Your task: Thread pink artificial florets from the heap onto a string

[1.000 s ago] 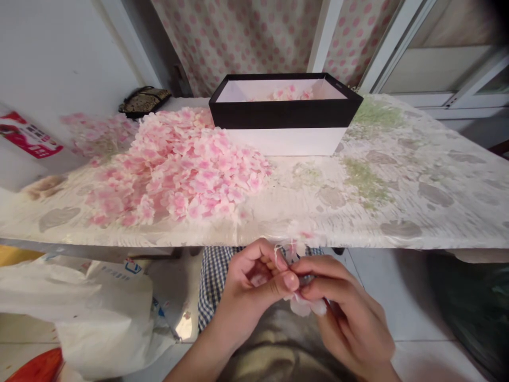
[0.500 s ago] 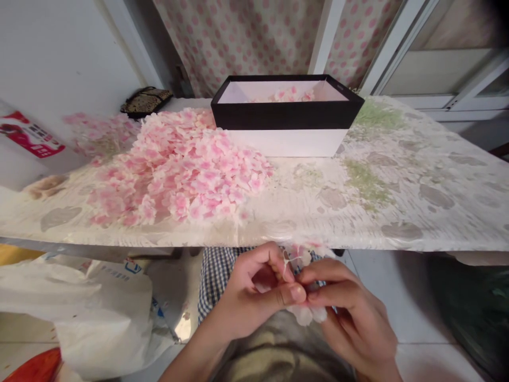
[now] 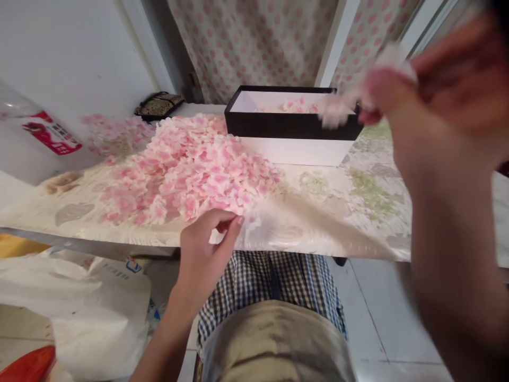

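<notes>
Above the black-rimmed box (image 3: 290, 126), pink petals (image 3: 292, 106) inside, right fingers (image 3: 382, 79) pinching a blossom (image 3: 338, 109), left fingers (image 3: 222, 223) curled

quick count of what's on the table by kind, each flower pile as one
Black-and-white box: 1
Pink flower piles: 2 (one inside the box)
Dark patterned pouch: 1
Total: 4
The faint pink patch behind the big pile is too blurred to count.

No wording can be read: the red-and-white label (image 3: 53, 135) and the blue print (image 3: 133, 267) on the white sack (image 3: 95, 313) are too small and blurred.
</notes>
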Available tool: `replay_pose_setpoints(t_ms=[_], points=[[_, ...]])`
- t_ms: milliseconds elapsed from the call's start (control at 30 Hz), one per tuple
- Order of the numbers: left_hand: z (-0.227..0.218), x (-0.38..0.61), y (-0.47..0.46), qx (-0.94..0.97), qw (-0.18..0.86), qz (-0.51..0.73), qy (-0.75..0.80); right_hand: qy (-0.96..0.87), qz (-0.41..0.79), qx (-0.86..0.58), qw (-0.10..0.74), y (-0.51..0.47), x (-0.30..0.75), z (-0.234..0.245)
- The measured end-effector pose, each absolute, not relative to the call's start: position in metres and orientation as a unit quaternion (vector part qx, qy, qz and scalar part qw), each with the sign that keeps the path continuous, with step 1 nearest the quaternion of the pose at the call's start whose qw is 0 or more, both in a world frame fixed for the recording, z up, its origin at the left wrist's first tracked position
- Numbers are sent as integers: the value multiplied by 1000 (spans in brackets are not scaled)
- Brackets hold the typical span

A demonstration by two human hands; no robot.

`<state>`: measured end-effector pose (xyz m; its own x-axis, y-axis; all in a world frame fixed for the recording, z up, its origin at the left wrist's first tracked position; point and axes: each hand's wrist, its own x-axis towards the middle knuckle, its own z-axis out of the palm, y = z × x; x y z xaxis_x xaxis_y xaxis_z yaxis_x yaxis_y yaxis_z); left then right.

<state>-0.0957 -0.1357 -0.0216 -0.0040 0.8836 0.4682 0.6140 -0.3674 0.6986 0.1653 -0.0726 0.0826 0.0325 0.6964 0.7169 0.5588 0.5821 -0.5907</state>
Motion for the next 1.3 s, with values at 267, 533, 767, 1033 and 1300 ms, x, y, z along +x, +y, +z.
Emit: replay_pose_setpoints(t_ms=[267,533,767,1033,1300], points=[[-33,-89,-96,780,-131,267,550,-797,-72,-490,345,2,161,101],[-27,-80,-89,766,-31,428,478,-818,-22,-528,228,-37,165,39],[-24,-53,-96,689,313,468,457,-788,-2,-605,112,-54,210,7],[-37,-30,-107,632,415,512,408,-708,18,-684,174,-80,224,-30],[-40,-16,-113,593,435,564,375,-728,-141,-650,164,-67,206,-53]])
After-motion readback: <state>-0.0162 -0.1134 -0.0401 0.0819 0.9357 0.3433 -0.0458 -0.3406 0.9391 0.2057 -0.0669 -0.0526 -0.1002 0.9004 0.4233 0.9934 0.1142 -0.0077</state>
